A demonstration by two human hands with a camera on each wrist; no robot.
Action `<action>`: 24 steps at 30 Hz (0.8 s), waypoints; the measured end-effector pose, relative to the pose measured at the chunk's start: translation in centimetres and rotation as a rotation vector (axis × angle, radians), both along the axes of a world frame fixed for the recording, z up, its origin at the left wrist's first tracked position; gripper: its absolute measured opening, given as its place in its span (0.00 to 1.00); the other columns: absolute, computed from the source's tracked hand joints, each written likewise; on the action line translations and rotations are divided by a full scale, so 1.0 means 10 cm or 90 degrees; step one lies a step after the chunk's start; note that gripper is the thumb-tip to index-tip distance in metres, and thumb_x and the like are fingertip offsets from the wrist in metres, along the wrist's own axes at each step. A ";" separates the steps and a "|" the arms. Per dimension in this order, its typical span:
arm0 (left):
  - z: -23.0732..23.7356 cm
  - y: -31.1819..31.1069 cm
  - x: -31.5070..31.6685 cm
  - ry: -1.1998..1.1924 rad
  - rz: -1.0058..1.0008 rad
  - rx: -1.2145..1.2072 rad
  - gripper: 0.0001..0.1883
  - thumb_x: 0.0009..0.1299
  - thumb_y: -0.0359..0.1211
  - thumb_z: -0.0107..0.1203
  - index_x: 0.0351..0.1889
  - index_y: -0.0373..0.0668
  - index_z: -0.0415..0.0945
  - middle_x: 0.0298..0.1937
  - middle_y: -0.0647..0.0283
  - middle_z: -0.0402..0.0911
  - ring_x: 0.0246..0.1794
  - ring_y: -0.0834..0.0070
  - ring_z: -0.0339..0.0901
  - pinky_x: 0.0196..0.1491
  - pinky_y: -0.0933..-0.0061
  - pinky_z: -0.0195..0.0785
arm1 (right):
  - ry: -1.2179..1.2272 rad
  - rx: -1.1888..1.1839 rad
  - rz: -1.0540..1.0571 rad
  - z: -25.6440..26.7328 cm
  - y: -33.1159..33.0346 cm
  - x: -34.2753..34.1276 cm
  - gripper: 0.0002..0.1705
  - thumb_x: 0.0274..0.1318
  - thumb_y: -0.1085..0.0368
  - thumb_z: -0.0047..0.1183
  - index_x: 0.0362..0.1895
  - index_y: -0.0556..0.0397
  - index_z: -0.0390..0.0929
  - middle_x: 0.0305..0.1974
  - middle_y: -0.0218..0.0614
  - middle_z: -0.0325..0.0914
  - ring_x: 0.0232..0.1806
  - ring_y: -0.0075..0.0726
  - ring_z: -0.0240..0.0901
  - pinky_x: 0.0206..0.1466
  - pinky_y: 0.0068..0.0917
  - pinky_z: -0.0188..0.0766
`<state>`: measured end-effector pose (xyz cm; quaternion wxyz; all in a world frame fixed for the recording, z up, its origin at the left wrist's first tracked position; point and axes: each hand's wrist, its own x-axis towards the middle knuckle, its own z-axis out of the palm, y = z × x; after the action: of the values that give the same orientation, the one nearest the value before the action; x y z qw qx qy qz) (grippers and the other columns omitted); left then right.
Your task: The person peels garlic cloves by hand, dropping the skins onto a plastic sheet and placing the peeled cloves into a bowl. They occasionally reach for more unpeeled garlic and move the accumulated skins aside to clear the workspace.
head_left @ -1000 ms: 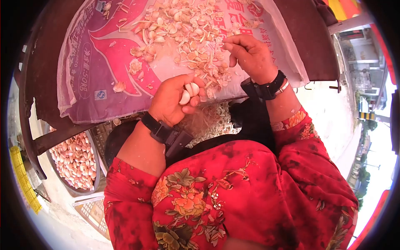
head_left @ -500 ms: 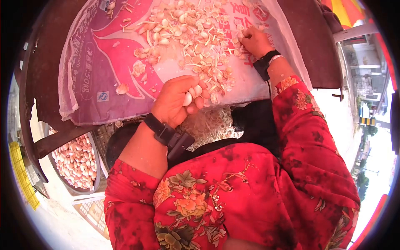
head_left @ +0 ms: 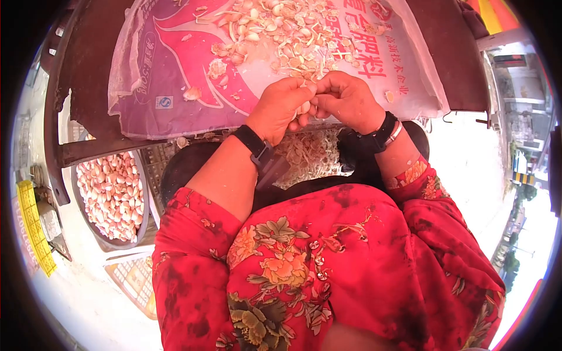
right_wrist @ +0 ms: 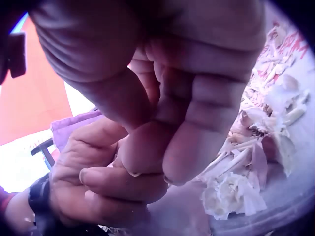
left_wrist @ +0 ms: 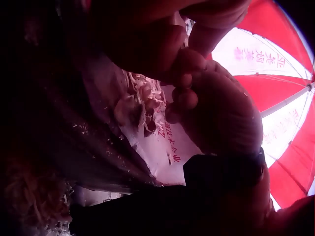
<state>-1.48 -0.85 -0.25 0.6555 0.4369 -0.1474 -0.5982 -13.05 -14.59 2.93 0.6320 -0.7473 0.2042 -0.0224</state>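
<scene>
Garlic cloves [head_left: 305, 107] are resting in the left hand [head_left: 277, 109], fingers curled around them, near a printed sack's [head_left: 137, 108] edge. The right hand [head_left: 355, 106] is meeting it, fingers bunched; I cannot tell what they're holding.

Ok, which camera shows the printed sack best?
The head view: the printed sack spreads wide there, its pink and purple design and red lettering plain. The left wrist view shows a dim part with red characters; the right wrist view, a pale part with some red print at upper right.
</scene>
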 end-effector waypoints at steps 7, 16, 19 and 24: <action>0.07 0.04 0.09 0.065 0.093 0.008 0.10 0.70 0.36 0.49 0.40 0.39 0.73 0.26 0.63 0.75 0.17 0.82 0.67 0.16 0.83 0.54 | 0.024 -0.320 0.008 0.06 -0.13 0.07 0.05 0.51 0.75 0.52 0.34 0.59 0.75 0.29 0.38 0.78 0.29 0.32 0.77 0.34 0.25 0.73; 0.13 0.04 0.16 0.281 0.061 -0.111 0.09 0.69 0.35 0.46 0.39 0.40 0.71 0.32 0.57 0.78 0.28 0.70 0.77 0.18 0.79 0.63 | 0.004 -0.752 0.031 -0.24 -1.03 0.81 0.16 0.54 0.62 0.55 0.47 0.52 0.77 0.40 0.47 0.77 0.43 0.49 0.75 0.47 0.36 0.72; 0.04 0.04 0.19 0.262 0.049 -0.094 0.09 0.70 0.36 0.48 0.39 0.40 0.71 0.31 0.58 0.78 0.27 0.71 0.76 0.18 0.79 0.62 | 0.038 -0.752 0.000 -0.42 -0.93 0.89 0.15 0.54 0.61 0.56 0.46 0.50 0.78 0.41 0.47 0.77 0.45 0.51 0.75 0.49 0.36 0.71; -0.01 0.05 0.21 0.230 0.049 -0.048 0.11 0.71 0.38 0.49 0.36 0.40 0.72 0.28 0.60 0.76 0.23 0.74 0.74 0.16 0.80 0.59 | -0.006 -0.618 -0.030 -0.47 -1.02 0.60 0.10 0.53 0.65 0.55 0.40 0.52 0.79 0.34 0.43 0.79 0.38 0.44 0.76 0.42 0.34 0.73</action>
<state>0.60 -0.34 -0.35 0.7094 0.3027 -0.0328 -0.6356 -7.05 -24.75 -1.79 0.2107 -0.9508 0.1843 -0.1325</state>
